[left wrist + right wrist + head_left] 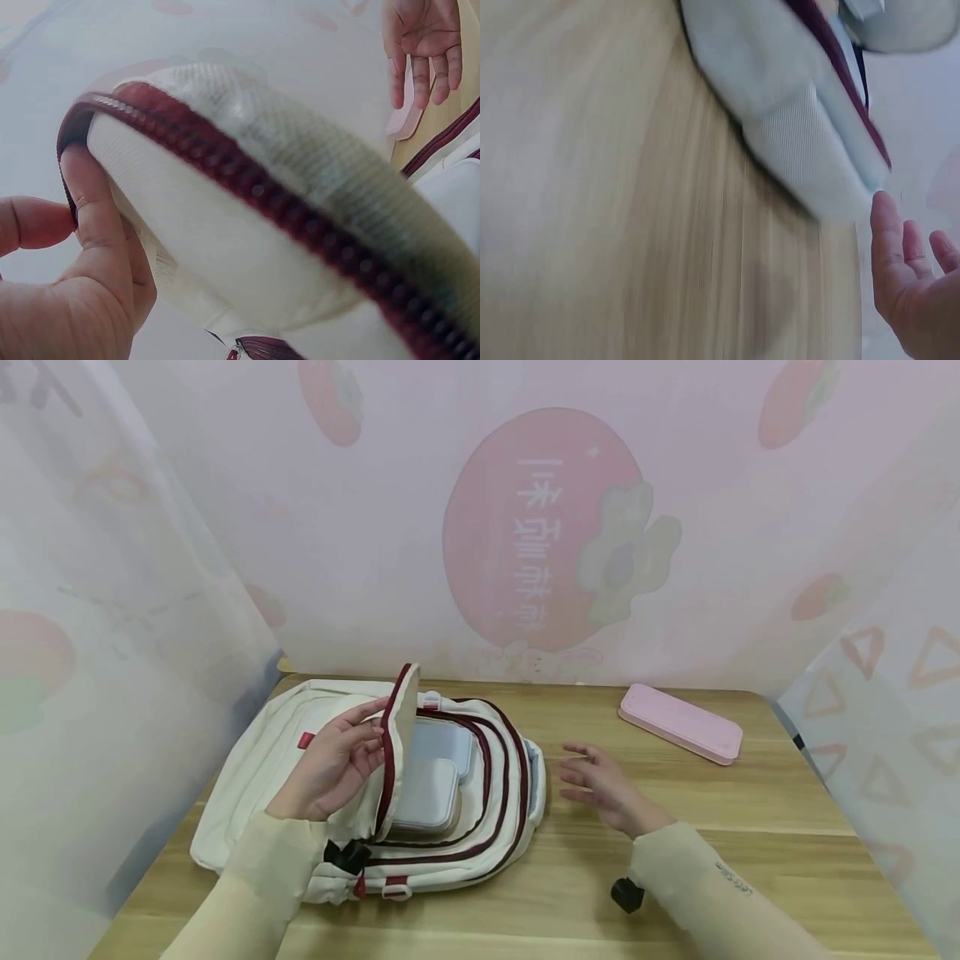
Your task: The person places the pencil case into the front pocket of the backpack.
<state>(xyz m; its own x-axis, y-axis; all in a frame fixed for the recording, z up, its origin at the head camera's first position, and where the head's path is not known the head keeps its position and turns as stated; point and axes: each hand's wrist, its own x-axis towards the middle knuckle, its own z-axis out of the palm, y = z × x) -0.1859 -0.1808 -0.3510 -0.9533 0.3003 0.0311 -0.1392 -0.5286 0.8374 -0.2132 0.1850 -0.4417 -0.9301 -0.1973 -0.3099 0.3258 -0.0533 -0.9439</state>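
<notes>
A cream backpack [255, 777] with dark red zippers lies on the table at the left in the head view. Its front pocket is unzipped, and my left hand [341, 768] holds up the pocket flap [406, 735], thumb and fingers pinching the zippered edge [259, 187]. Inside the pocket lie two rounded boxes, a pale blue one [447, 742] behind and a whitish-lidded one [427, 793] in front, both partly hidden by the flap. My right hand [606, 789] hovers just right of the backpack, fingers loosely extended, holding nothing.
A pink, flat, oblong case [678, 724] rests at the back right of the wooden table [585, 893]. Pale curtains [375, 568] with strawberry prints stand along the table's back and sides.
</notes>
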